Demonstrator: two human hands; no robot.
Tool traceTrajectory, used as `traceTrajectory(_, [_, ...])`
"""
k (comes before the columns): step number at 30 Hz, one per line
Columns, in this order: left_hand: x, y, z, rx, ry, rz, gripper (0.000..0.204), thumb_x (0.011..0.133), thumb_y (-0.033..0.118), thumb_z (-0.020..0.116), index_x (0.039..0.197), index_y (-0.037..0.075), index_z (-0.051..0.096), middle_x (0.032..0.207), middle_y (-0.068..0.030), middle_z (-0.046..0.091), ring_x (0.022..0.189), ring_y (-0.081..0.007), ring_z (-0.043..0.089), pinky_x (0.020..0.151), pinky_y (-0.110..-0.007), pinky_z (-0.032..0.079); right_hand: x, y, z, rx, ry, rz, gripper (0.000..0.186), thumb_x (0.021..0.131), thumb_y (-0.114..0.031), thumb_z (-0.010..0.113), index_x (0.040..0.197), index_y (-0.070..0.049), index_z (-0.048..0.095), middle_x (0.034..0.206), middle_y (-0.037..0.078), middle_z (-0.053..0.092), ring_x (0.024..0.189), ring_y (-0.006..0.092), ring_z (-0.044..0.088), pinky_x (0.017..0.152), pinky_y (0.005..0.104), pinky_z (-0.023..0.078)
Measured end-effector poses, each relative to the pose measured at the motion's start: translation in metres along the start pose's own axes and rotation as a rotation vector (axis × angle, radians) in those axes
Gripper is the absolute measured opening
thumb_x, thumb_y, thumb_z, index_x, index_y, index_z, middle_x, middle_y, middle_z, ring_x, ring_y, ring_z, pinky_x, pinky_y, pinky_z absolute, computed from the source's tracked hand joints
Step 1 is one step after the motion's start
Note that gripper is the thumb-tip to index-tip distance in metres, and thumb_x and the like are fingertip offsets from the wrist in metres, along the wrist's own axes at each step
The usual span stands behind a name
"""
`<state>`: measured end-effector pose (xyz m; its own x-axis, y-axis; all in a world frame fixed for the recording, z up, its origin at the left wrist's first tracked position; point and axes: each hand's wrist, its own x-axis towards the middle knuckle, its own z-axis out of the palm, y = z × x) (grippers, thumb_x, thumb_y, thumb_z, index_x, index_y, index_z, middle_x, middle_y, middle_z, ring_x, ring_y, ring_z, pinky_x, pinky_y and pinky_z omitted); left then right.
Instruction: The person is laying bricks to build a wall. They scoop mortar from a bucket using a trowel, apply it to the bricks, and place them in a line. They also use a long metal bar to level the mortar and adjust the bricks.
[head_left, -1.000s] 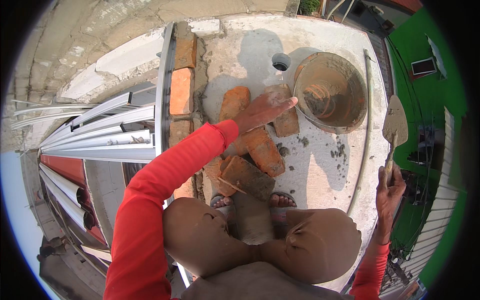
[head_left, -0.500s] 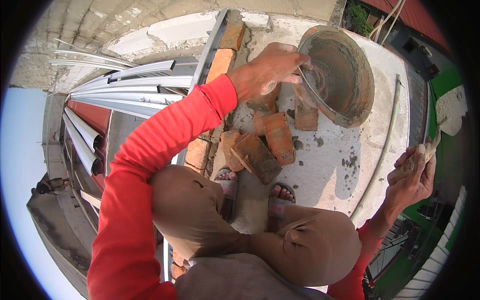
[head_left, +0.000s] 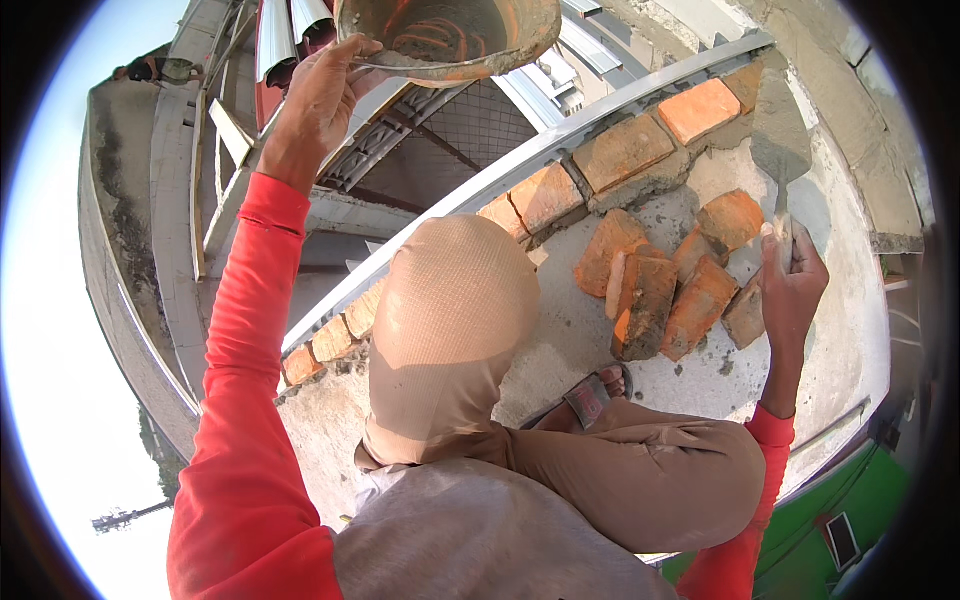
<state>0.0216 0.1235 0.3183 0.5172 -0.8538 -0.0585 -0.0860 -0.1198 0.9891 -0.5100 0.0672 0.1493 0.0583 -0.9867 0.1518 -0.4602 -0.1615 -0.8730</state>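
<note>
My left hand [head_left: 325,105] is closed on the rim of a mortar bucket [head_left: 490,66], held up at the top of the view beyond the brick row. Wet grey mortar [head_left: 440,38] is smeared inside it. In my right hand [head_left: 795,275], out to the right, is a trowel [head_left: 782,150] gripped by its handle, its grey-coated blade pointing away from me. Between the trowel and my knees lies a loose pile of orange bricks [head_left: 645,300], some coated with mortar. A row of laid bricks [head_left: 625,152] runs diagonally along the ledge.
A long metal strip [head_left: 600,110] borders the brick row. Past it the level drops to a lower space with metal framing [head_left: 400,130]. White metal profiles [head_left: 275,40] stand at upper left. Another person [head_left: 145,70] is far off at left. A plastered wall [head_left: 840,120] rises at right.
My body has turned left. The bucket has gone from above the loose bricks to beyond the brick row, still in my left hand. The trowel has swung inward, beside the brick pile.
</note>
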Motion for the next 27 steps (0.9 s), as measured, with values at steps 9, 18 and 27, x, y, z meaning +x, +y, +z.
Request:
traceTrajectory(9, [-0.021, -0.174, -0.242, -0.161, 0.552, -0.29, 0.025, 0.104, 0.013, 0.068, 0.117, -0.008, 0.063, 0.123, -0.0219, 0.069, 0.115, -0.0318, 0.073, 0.1, -0.037, 0.066, 0.046, -0.003, 0.044, -0.53, -0.201, -0.246, 0.039, 0.105, -0.017, 0.074, 0.13, 0.012, 0.071, 0.108, 0.022, 0.078, 0.098, 0.0209, 0.071, 0.094, 0.0339, 0.055])
traceTrajectory(18, [0.015, -0.364, -0.341, -0.344, 0.697, -0.521, 0.024, 0.1, 0.006, 0.069, 0.114, -0.011, 0.062, 0.114, -0.0216, 0.068, 0.102, -0.0321, 0.074, 0.093, -0.039, 0.065, 0.085, -0.045, 0.103, -0.692, -0.525, -0.003, 0.027, 0.105, -0.003, 0.064, 0.129, 0.008, 0.068, 0.095, 0.016, 0.073, 0.092, 0.0187, 0.068, 0.087, 0.0341, 0.055])
traceTrajectory(27, [-0.026, -0.464, -0.384, -0.353, 0.694, -0.635, 0.03, 0.105, 0.014, 0.069, 0.124, -0.009, 0.065, 0.121, -0.0201, 0.066, 0.114, -0.0311, 0.069, 0.1, -0.038, 0.062, 0.088, -0.073, 0.178, -0.725, -0.741, -0.173, 0.02, 0.103, -0.005, 0.068, 0.119, 0.006, 0.069, 0.097, 0.023, 0.074, 0.086, 0.0354, 0.074, 0.082, 0.0409, 0.057])
